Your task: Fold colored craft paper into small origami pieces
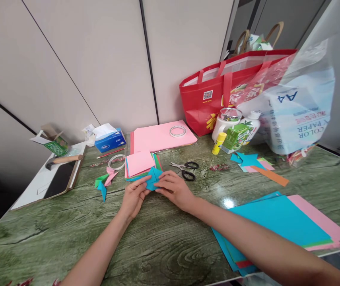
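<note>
The folded blue paper (152, 180) lies between the two hands, over the near edge of the stack of paper squares (140, 163); the left hand (134, 196) pinches its left side, fingers nearly closed on it; the right hand (176, 191) has curled fingertips on its right side. Neither hand is nearer, as both touch it; one corner points away from the person; covered edges leave its long axis unclear.
</note>
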The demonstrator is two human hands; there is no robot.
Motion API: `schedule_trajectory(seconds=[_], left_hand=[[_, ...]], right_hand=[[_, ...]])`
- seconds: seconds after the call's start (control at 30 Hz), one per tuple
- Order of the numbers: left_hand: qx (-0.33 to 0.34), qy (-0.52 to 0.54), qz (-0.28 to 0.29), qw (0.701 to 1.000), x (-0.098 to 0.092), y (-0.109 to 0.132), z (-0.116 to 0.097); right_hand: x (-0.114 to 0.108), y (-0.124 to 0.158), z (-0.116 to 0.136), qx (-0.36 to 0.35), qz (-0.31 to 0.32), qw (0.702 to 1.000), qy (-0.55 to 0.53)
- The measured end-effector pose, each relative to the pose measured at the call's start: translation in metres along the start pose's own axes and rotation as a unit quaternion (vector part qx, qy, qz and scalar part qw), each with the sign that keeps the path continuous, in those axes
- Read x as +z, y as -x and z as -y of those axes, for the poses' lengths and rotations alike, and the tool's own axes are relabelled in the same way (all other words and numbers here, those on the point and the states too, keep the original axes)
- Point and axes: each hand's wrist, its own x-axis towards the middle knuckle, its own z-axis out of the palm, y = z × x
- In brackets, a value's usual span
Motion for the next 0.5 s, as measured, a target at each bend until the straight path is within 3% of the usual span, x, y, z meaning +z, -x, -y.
schedule_trajectory(seconds=[0.3, 0.5], left_hand=[[0.016, -0.073, 0.003, 0.997, 0.0015, 0.0019, 0.0032], [0.046, -0.06, -0.028, 0.997, 0.0025, 0.0012, 0.005]], right_hand=[[0.0001, -0.0004, -0.003, 0.139, -0.025, 0.989, -0.041], [-0.0013, -0.0027, -0.0002, 0.123, -0.031, 0.987, -0.1]])
